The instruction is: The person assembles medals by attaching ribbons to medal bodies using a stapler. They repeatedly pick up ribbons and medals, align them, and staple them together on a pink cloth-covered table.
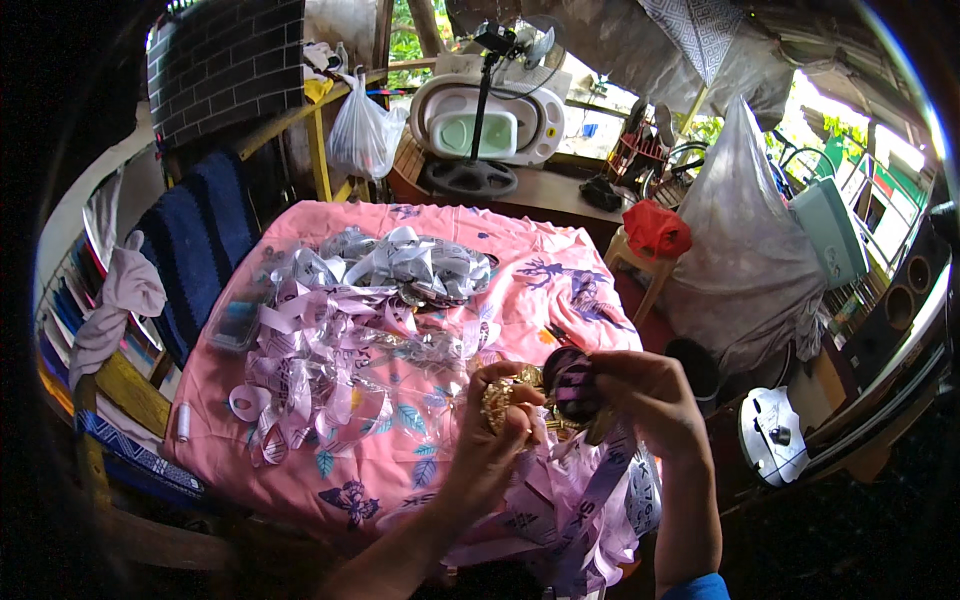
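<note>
My left hand (490, 430) is closed round a shiny gold, textured, medal-like piece (497, 403), its fingers partly hiding it. To its right, my right hand (655, 395) pinches the edge of a dark round disc (573, 385) with pink bands. More gold pieces show between the two hands, too covered to tell apart. Pale purple printed ribbons (570, 500) hang below my hands at the near edge of the bed-like table. Farther left on the pink patterned cloth (400, 480) lie a heap of lilac ribbons (320, 350) and a heap of silver-grey ribbons (410, 265).
A white thread spool (183, 422) stands at the cloth's left edge, and a clear plastic box (240, 318) lies near the ribbons. Behind are a standing fan (480, 130) and a white plastic bag (365, 130). On the right stand a stool with a red bag (657, 230) and a large covered bundle (740, 240).
</note>
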The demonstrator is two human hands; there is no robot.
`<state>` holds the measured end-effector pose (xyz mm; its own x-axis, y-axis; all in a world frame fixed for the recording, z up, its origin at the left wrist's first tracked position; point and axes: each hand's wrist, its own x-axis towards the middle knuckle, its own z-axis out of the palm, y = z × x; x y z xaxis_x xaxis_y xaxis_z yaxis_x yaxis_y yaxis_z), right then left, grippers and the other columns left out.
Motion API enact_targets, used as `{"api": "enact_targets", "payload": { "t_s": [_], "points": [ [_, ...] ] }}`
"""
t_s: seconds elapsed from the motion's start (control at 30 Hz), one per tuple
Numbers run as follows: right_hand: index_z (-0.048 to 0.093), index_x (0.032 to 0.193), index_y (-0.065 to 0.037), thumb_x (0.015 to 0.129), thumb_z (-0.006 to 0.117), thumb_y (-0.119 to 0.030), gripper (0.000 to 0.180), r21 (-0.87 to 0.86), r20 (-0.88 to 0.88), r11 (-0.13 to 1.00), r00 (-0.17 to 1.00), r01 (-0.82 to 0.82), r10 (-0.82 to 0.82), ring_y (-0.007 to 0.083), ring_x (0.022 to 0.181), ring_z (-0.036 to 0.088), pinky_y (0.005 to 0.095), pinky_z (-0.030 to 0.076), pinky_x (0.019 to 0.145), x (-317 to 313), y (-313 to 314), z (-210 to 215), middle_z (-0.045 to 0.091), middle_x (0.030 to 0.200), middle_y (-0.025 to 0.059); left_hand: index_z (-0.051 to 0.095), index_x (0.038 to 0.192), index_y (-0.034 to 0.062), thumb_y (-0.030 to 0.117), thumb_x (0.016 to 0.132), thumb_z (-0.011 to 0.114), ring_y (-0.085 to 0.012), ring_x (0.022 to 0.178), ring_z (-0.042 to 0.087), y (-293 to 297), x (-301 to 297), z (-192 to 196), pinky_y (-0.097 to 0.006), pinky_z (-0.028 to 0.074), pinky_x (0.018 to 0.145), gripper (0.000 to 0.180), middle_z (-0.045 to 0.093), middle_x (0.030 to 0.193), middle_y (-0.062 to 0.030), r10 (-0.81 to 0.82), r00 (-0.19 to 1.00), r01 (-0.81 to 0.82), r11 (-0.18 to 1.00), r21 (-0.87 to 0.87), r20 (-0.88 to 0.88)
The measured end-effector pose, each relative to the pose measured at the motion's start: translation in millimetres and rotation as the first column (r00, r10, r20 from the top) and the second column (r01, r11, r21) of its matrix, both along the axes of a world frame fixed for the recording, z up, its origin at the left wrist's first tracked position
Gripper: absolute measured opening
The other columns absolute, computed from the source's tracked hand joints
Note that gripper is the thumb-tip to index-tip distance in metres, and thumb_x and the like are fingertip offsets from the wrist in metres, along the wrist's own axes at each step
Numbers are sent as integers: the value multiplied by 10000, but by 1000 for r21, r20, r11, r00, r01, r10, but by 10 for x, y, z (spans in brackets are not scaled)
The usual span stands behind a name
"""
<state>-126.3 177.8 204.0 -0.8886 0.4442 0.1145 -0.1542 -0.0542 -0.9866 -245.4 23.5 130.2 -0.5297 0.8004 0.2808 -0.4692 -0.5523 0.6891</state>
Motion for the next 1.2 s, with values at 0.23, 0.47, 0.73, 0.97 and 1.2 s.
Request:
{"api": "enact_targets", "payload": {
  "t_s": [0.23,0.47,0.73,0.97,1.2],
  "points": [
    [675,1162,-29,900,664,-89,269,398,133,897,955,193,-265,151,870,681,279,546,769,-319,-479,-208,714,991,80,346,1427,105,342,1031,436,-151,1080,577,108,192,-32,-302,484,907,470,562,1201,-70,55,970,-5,978,-209,237],
    [686,1106,-46,856,685,-66,251,547,144,826,956,138,-255,177,835,707,305,571,731,-217,-583,-179,733,968,80,288,1461,138,362,1017,445,-226,1110,588,31,115,-229,-363,479,950,521,557,1223,-104,94,911,-72,995,-69,401],
    [722,985,-92,779,792,-110,218,742,140,655,922,143,-360,189,841,675,309,538,696,67,-808,-2,677,962,83,210,1471,190,491,1012,349,-329,1191,565,-155,35,-140,-454,493,969,566,557,1106,-122,-10,952,4,1000,19,306],
    [652,1027,-69,793,769,-145,273,876,-28,443,936,191,-350,255,803,637,343,493,662,4,-997,-13,608,920,124,317,1406,164,589,957,339,-318,1206,551,-248,90,-89,-470,474,999,618,576,1204,-152,0,949,-2,1000,7,316],
    [659,1049,-63,838,681,-118,219,677,238,736,935,34,-262,238,724,643,342,501,674,-108,-754,-35,665,788,96,387,1358,155,533,992,340,-279,1153,576,-328,97,5,-438,502,960,529,582,1251,-150,-32,860,61,997,-40,509]
  ]
}}
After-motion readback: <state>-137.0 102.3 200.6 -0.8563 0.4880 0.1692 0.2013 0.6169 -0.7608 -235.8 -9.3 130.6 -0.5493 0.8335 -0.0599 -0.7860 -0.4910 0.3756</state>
